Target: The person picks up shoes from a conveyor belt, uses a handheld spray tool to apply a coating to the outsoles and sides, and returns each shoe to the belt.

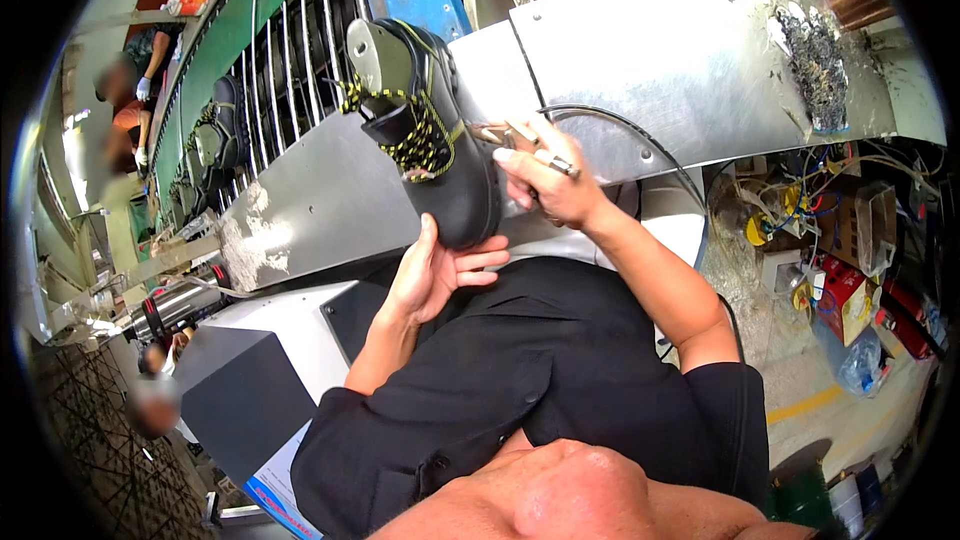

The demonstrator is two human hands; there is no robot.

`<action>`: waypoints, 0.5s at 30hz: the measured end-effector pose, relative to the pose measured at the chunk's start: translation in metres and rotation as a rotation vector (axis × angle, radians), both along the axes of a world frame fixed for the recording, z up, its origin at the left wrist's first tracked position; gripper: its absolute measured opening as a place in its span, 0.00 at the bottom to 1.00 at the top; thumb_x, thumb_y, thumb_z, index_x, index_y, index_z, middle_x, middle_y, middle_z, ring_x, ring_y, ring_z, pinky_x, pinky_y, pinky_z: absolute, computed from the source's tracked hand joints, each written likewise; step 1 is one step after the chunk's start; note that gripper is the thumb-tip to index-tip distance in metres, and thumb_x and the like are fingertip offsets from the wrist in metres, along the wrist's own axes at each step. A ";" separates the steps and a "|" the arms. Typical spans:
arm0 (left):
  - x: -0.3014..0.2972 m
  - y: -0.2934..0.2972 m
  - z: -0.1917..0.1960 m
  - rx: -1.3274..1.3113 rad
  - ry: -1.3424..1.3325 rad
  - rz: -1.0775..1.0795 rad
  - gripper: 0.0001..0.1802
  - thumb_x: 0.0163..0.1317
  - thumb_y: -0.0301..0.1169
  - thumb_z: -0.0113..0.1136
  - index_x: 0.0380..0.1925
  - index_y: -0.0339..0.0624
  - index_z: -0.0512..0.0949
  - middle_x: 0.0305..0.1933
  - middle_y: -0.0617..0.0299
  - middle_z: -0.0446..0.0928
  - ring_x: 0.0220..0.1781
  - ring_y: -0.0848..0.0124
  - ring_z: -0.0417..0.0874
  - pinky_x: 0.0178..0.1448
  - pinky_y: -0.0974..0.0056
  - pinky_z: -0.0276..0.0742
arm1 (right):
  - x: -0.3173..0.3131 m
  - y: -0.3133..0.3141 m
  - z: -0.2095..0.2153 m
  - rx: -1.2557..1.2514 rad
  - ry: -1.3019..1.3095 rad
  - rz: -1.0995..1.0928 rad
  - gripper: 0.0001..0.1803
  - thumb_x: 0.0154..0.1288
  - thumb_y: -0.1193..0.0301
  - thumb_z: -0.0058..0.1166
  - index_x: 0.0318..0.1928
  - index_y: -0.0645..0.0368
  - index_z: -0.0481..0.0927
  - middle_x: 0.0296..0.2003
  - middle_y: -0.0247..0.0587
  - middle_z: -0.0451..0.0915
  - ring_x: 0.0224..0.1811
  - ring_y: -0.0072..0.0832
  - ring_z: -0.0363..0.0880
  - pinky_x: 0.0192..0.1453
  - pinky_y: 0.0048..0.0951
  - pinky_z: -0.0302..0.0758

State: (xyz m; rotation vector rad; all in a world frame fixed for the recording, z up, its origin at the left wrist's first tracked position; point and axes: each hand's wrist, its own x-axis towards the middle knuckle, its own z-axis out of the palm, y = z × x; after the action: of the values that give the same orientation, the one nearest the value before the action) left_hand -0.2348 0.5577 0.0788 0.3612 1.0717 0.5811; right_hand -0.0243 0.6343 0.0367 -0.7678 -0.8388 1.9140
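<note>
A black lace-up work shoe (pixel 460 195) with yellow-and-black laces points its toe toward me over the metal table. A grey shoe last (pixel 378 55) fills its opening. My left hand (pixel 425 280) cups the toe, thumb on the near left side and fingers under the tip. At the shoe's right side, my right hand (pixel 555 175) is closed around a slim metal tool (pixel 505 133), its end close to or touching the upper. The exact kind of tool cannot be made out. Metal also shows between the fingers, and a black cord (pixel 640 127) arcs beside this hand.
A bare-metal table (pixel 660 60) curves across the front, with a dark crusted patch at right. Left of the shoe stands a green conveyor with metal bars (pixel 290 65), carrying another black shoe (pixel 222 130). Wires and boxes (pixel 845 290) lie low at right. Other people (pixel 140 105) work at far left.
</note>
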 end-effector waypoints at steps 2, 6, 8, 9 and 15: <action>0.010 0.006 -0.001 -0.029 -0.069 -0.064 0.46 0.70 0.64 0.18 0.68 0.32 0.56 0.62 0.37 0.70 0.62 0.50 0.76 0.58 0.52 0.79 | 0.018 -0.008 0.006 -0.026 -0.028 0.046 0.21 0.67 0.71 0.51 0.59 0.65 0.68 0.20 0.32 0.69 0.17 0.18 0.65 0.23 0.22 0.63; 0.032 0.014 -0.001 -0.051 -0.192 -0.140 0.48 0.67 0.66 0.19 0.68 0.32 0.52 0.63 0.32 0.68 0.63 0.47 0.75 0.60 0.50 0.77 | 0.042 -0.025 0.015 -0.097 -0.090 0.051 0.19 0.67 0.69 0.52 0.55 0.65 0.72 0.27 0.32 0.72 0.19 0.16 0.68 0.23 0.20 0.64; 0.042 0.018 -0.011 -0.065 -0.280 -0.122 0.47 0.66 0.67 0.19 0.65 0.32 0.54 0.63 0.31 0.67 0.64 0.46 0.74 0.61 0.49 0.76 | 0.051 -0.027 0.023 -0.087 -0.114 0.023 0.19 0.67 0.70 0.51 0.55 0.65 0.72 0.28 0.33 0.73 0.19 0.16 0.69 0.23 0.20 0.65; 0.048 0.021 -0.016 -0.073 -0.323 -0.114 0.47 0.66 0.67 0.20 0.64 0.32 0.55 0.63 0.30 0.66 0.64 0.45 0.73 0.62 0.48 0.75 | 0.055 -0.026 0.027 -0.082 -0.126 0.008 0.19 0.67 0.70 0.51 0.55 0.65 0.72 0.28 0.33 0.73 0.19 0.16 0.69 0.23 0.21 0.65; 0.085 0.056 -0.042 0.129 -0.487 -0.122 0.54 0.62 0.71 0.14 0.64 0.26 0.53 0.62 0.35 0.69 0.62 0.48 0.75 0.65 0.50 0.72 | 0.055 -0.027 0.035 -0.018 -0.200 -0.160 0.18 0.68 0.72 0.51 0.56 0.66 0.70 0.30 0.34 0.75 0.20 0.14 0.68 0.25 0.19 0.67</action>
State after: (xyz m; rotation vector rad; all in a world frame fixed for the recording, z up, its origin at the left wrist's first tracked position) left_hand -0.1500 0.6133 0.0367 0.3702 0.5422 0.5919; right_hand 0.0310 0.6075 0.0715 -1.0192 -0.8541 1.7256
